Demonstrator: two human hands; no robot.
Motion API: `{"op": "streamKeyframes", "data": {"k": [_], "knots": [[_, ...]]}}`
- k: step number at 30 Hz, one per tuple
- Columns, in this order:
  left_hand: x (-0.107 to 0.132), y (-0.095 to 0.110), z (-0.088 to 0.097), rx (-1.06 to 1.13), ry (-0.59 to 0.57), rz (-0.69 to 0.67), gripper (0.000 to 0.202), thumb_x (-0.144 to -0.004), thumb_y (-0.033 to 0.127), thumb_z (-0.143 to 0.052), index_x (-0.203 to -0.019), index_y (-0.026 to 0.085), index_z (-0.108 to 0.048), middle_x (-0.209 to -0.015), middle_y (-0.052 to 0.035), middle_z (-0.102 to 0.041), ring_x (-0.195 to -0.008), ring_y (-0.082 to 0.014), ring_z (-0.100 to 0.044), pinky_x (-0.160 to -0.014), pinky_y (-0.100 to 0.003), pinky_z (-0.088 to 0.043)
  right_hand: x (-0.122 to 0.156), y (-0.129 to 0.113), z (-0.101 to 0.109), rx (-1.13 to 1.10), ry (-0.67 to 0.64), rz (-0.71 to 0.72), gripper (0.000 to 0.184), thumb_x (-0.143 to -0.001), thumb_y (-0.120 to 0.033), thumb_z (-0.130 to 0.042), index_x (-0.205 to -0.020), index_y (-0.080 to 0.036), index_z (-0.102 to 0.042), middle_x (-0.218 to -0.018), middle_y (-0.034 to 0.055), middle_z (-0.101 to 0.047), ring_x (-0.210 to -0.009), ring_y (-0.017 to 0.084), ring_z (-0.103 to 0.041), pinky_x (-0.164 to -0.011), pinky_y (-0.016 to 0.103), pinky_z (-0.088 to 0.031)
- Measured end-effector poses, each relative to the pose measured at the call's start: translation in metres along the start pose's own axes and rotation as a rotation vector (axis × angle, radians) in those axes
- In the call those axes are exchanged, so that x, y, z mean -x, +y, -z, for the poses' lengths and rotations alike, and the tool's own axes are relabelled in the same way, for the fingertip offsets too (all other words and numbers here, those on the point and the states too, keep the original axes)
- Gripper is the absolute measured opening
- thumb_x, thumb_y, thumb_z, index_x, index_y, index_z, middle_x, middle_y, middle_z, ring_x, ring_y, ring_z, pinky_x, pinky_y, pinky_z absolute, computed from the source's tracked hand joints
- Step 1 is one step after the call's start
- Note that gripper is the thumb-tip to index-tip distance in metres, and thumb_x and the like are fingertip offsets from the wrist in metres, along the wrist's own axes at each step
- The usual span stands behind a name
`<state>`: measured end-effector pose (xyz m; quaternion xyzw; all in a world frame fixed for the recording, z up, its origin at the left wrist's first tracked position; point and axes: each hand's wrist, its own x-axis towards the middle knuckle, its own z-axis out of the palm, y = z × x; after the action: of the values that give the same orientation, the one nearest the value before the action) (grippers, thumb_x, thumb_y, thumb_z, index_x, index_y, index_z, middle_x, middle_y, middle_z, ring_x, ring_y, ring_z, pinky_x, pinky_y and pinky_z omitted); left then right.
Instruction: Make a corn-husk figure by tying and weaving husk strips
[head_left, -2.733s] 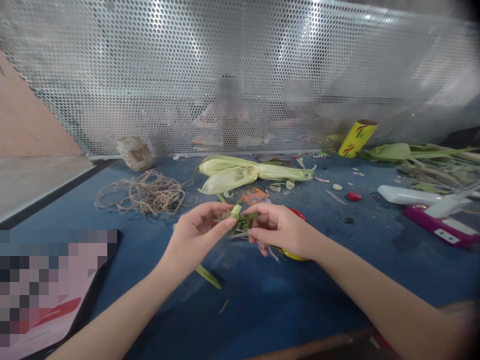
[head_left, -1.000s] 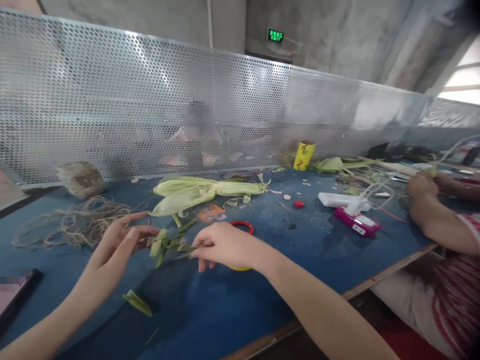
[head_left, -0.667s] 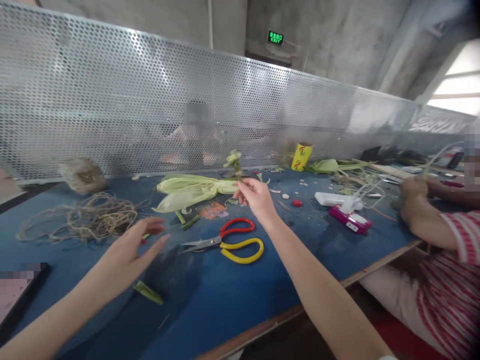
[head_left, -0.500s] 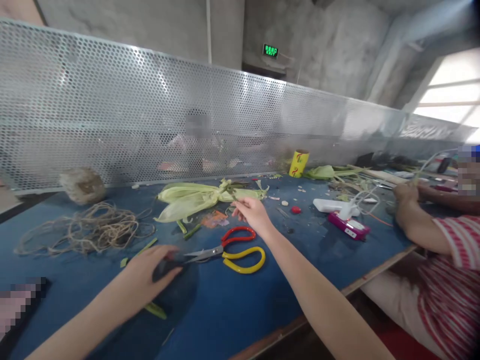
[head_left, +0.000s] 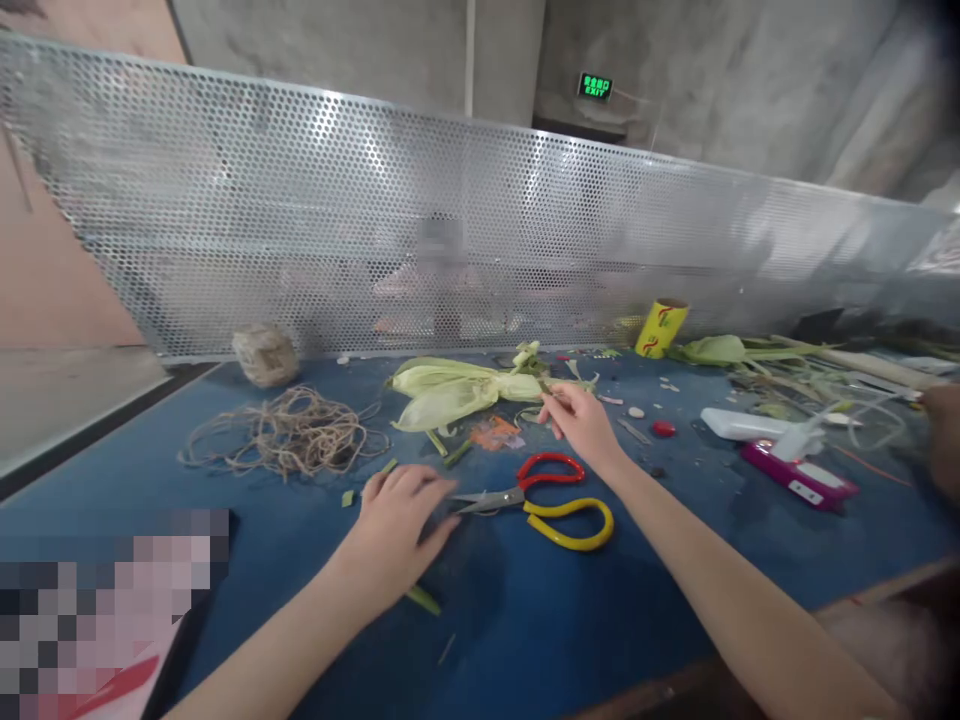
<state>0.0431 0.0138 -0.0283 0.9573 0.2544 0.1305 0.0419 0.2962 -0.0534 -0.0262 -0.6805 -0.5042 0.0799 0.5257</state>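
Observation:
Pale green corn husks (head_left: pixel 450 392), gathered at one end, lie on the blue table in front of me. My right hand (head_left: pixel 581 425) has its fingertips pinched at the right end of the husks, beside a small dark bit. My left hand (head_left: pixel 401 525) hovers low over the table, slightly blurred, fingers and thumb apart with nothing visible between them. Its fingertips are close to the blade tips of a pair of scissors (head_left: pixel 555 500) with one red and one yellow handle. Green scraps (head_left: pixel 425 598) lie partly behind the left hand.
Tangled twine (head_left: pixel 300 435) and a wrapped roll (head_left: pixel 265 355) sit at left. A perforated metal screen (head_left: pixel 337 230) runs along the back. On the right are a yellow tube (head_left: pixel 661 328), a purple power strip (head_left: pixel 799 475), more husks (head_left: pixel 709 350) and another person's hand (head_left: pixel 941 430).
The view has swung left, so everything appears farther right. My left hand has spread its fingers a little near the blade tips. My right hand stays at the husk end.

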Motion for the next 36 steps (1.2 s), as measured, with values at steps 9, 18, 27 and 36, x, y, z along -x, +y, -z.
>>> {"op": "streamKeyframes", "data": {"k": [9,18,27,36], "knots": [[-0.086,-0.024,0.006,-0.107,-0.250,0.211,0.023,-0.086,0.030,-0.048,-0.101,0.017,-0.058,-0.105,-0.0069,-0.059,-0.092,-0.0185,-0.057,-0.080,-0.039,-0.047,0.001,0.006,-0.003,0.028,-0.078,-0.053,0.019,-0.082,-0.033,-0.041,-0.080,-0.018,-0.052,-0.067,0.0029,-0.062,-0.039,0.009,-0.044,-0.049,0.025,-0.041],[-0.160,-0.056,-0.003,-0.208,-0.173,0.349,0.031,-0.085,0.030,-0.051,-0.113,0.015,-0.051,-0.113,-0.0086,-0.054,-0.095,-0.0202,-0.056,-0.079,-0.041,-0.048,-0.007,0.017,0.004,0.104,-0.110,-0.146,0.022,-0.084,-0.028,-0.041,-0.074,-0.018,-0.057,-0.059,0.0009,-0.062,-0.042,0.012,-0.050,-0.046,0.025,-0.040],[-0.153,-0.048,0.005,-0.362,-0.115,0.291,0.031,-0.085,0.030,-0.051,-0.113,0.015,-0.051,-0.114,-0.0089,-0.054,-0.096,-0.0203,-0.056,-0.080,-0.041,-0.048,-0.018,0.031,0.029,0.246,-0.161,-0.326,0.028,-0.087,-0.031,-0.049,-0.110,-0.015,-0.053,-0.108,0.0072,-0.056,-0.090,0.017,-0.058,-0.076,0.036,-0.049],[-0.076,0.009,0.058,-0.468,-0.066,0.178,0.015,-0.079,0.014,-0.053,-0.088,0.010,-0.063,-0.092,-0.0163,-0.063,-0.092,-0.0334,-0.058,-0.073,-0.043,-0.045,0.000,0.011,0.009,0.386,-0.363,-0.245,0.026,-0.088,-0.031,-0.048,-0.109,-0.017,-0.054,-0.110,0.0069,-0.056,-0.091,0.017,-0.057,-0.078,0.036,-0.049]]}}
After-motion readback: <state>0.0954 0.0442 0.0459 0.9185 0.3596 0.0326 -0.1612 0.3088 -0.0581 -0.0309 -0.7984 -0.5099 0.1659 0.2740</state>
